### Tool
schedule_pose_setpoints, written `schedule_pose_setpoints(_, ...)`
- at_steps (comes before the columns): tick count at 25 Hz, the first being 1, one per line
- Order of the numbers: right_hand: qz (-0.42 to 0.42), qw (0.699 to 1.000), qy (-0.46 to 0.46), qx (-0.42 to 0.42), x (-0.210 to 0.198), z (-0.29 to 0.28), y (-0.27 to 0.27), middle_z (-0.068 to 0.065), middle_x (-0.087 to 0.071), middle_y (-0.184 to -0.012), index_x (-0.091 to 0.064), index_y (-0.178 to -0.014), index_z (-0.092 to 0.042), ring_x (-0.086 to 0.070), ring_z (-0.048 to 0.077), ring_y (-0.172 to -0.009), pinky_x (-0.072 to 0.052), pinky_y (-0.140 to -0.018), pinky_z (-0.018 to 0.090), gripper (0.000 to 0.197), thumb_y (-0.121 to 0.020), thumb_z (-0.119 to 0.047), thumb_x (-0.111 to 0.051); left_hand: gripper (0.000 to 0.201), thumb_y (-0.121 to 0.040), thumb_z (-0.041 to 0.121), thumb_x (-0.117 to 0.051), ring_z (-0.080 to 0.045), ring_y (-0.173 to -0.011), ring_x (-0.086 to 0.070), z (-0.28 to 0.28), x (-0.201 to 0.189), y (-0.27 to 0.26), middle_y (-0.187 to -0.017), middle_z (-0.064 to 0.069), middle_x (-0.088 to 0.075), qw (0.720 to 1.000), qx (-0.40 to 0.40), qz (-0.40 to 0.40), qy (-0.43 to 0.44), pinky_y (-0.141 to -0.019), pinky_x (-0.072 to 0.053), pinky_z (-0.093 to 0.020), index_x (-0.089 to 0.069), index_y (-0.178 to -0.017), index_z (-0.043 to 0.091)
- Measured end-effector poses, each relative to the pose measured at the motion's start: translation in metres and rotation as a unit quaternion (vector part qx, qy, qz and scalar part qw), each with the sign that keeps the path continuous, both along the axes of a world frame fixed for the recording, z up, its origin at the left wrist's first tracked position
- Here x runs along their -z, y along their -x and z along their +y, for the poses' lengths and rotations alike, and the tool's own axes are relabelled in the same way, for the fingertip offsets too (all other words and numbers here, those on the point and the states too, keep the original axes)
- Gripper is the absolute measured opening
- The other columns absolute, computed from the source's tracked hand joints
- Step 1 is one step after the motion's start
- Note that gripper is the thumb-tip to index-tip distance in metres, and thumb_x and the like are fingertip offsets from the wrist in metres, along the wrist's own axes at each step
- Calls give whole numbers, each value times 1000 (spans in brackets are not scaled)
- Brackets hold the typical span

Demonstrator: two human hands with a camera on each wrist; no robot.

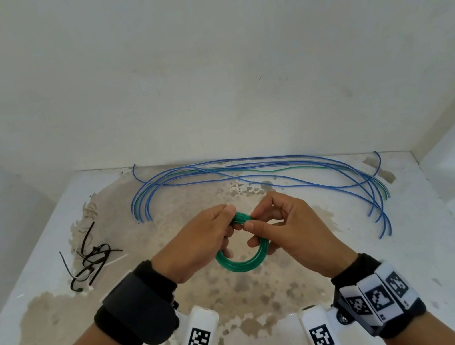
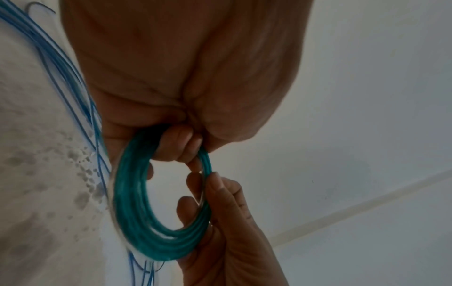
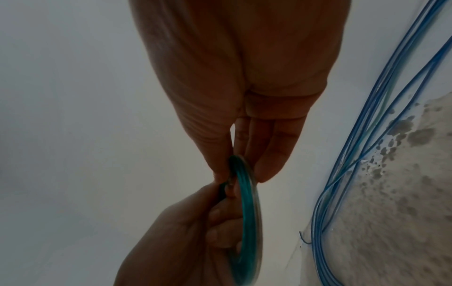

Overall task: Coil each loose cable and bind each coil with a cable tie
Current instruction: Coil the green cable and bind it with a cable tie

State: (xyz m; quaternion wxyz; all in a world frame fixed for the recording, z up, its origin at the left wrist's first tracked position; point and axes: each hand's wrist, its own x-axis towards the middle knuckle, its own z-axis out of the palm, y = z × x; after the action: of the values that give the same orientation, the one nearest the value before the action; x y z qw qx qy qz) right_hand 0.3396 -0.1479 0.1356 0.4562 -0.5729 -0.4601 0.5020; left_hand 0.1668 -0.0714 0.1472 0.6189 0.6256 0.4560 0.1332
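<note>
- Spreading across the whole lower head view, a white table (image 1: 428, 229) with a big brownish worn patch carries everything else and meets pale walls at its far edge
- Loose cables (image 1: 249, 168), mostly blue with one green strand among them, lie in long arcs along the far side of the table, their ends curling down at left and right; the wrist views show them too, beside the left hand (image 2: 63, 63) and at the right (image 3: 381, 120)
- Left hand (image 1: 201, 237) is raised over the middle of the table, fingers curled round the upper left of a green coil (image 1: 243, 257), thumb pressed on top; the left wrist view shows fingertips (image 2: 178, 139) tucked inside the ring
- Right hand (image 1: 287, 228) meets it from the other side, thumb and forefinger pinching the top of the coil just beside the left thumb, the lower fingers hooked under the coil's right side
- Green coil is a tight round ring of several turns, held off the table between both hands, well in front of the loose cables; it appears edge-on from the right wrist (image 3: 247, 212) and as an open hoop from the left wrist (image 2: 137, 203)
- Ties (image 1: 90, 261), a small tangle of black ones with a white one among them, lie on the table's left side, well apart from both hands
</note>
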Motion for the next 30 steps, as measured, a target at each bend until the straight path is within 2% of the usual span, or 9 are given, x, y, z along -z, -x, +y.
schedule_pose_setpoints(3, -23, 999, 27, -30, 1, 0, -1, -1, -79, -93, -70, -111, -22, -78, 19, -82, -58, -67, 31, 17, -94, -24, -72, 36, -108, 32, -36, -7, -52, -42, -3, 8, -2, -65, 7, -42, 996, -9, 45, -73, -62, -50, -30, -56, -83, 15)
schedule_pose_setpoints(5, -35, 999, 29, -30, 4, 1, 0, -2, -80, -91, -74, -108, -23, -77, 15, -83, -58, -67, 27, 14, -94, -25, -71, 31, -107, 32, -37, -10, -57, -46, -6, 11, -1, -69, 3, -47, 991, -18, 60, -115, -60, -50, -28, -56, -86, 18)
schedule_pose_setpoints(8, -25, 999, 35, -10, 9, 6, 6, 0, -80, -90, -76, -105, -20, -77, 16, -83, -59, -68, 28, 13, -94, -24, -72, 20, -106, 32, -40, -15, -60, -50, -8, 13, 5, -74, 0, -53, 984, -31, 60, -166, -60, -46, -35, -52, -92, 24)
schedule_pose_setpoints(11, -37, 997, 53, -39, 12, 11, 13, -3, -80, -91, -76, -104, -22, -77, 14, -83, -58, -72, 29, 12, -96, -29, -69, 19, -106, 32, -41, -16, -61, -49, -3, 16, 14, -74, 1, -55, 982, -20, 58, -181, -60, -43, -39, -48, -90, 24)
schedule_pose_setpoints(17, -77, 996, 51, -19, 15, 27, 26, -2, -79, -82, -79, -96, -20, -77, 15, -77, -59, -75, 33, 13, -94, -30, -71, 19, -107, 28, -40, -10, -54, -43, 11, 31, 29, -63, 16, -52, 993, -7, -10, -118, -62, -45, -38, -45, -90, 21)
schedule_pose_setpoints(20, -72, 993, 83, -34, 20, 38, 42, -3, -79, -85, -78, -99, -20, -76, 13, -79, -56, -67, 25, 16, -96, -32, -69, 19, -107, 27, -40, -8, -54, -44, 27, 36, 45, -61, 18, -52, 995, 9, -14, -98, -61, -45, -36, -44, -90, 19)
schedule_pose_setpoints(24, -73, 991, 106, -46, 30, 59, 80, 2, -79, -82, -78, -95, -13, -74, 12, -75, -54, -68, 24, 20, -97, -30, -67, 21, -108, 26, -39, -6, -51, -42, 48, 46, 81, -57, 17, -48, 1000, -2, -23, -15, -63, -44, -35, -43, -89, 17)
schedule_pose_setpoints(26, -55, 991, 117, -42, 36, 72, 105, 4, -78, -81, -78, -95, -11, -73, 12, -73, -55, -70, 25, 20, -97, -27, -67, 21, -108, 24, -38, -7, -51, -39, 59, 52, 104, -60, 13, -45, 999, -25, -38, 24, -61, -43, -32, -42, -89, 16)
schedule_pose_setpoints(30, -29, 985, 160, -53, 56, 104, 162, 4, -78, -81, -78, -94, -11, -72, 13, -74, -56, -72, 27, 19, -97, -27, -67, 18, -108, 23, -38, -5, -49, -40, 82, 78, 159, -69, 5, -46, 997, -58, -41, 38, -60, -44, -33, -45, -94, 15)
